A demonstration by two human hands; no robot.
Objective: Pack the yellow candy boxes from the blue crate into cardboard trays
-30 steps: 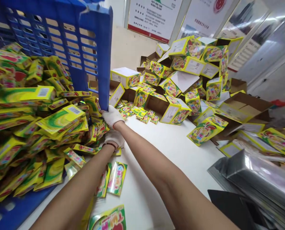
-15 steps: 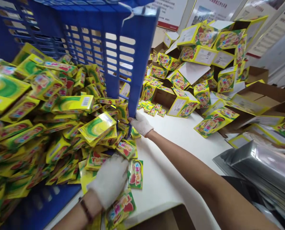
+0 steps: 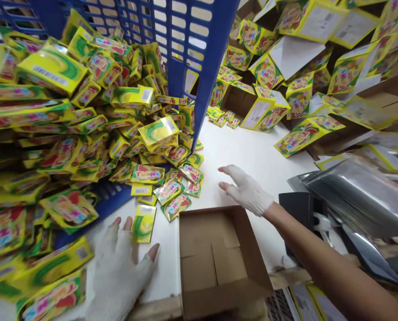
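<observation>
I see a flat yellow packet [image 3: 144, 225], swirled with green, lying on the white table [image 3: 230, 145] just beside the left hand [image 3: 118, 269]; its fingers spread loosely, released, as do those of the right hand [image 3: 250, 189].

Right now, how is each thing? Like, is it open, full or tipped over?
Left hand, open, nothing seen in it.
Right hand, open, nothing seen in it.
Small packs, jumbled, some lying on the table.
Blue crate, loaded in a heap.
Near carton, open at the top.
Far cartons, piled up, several tipped over, open.
</observation>
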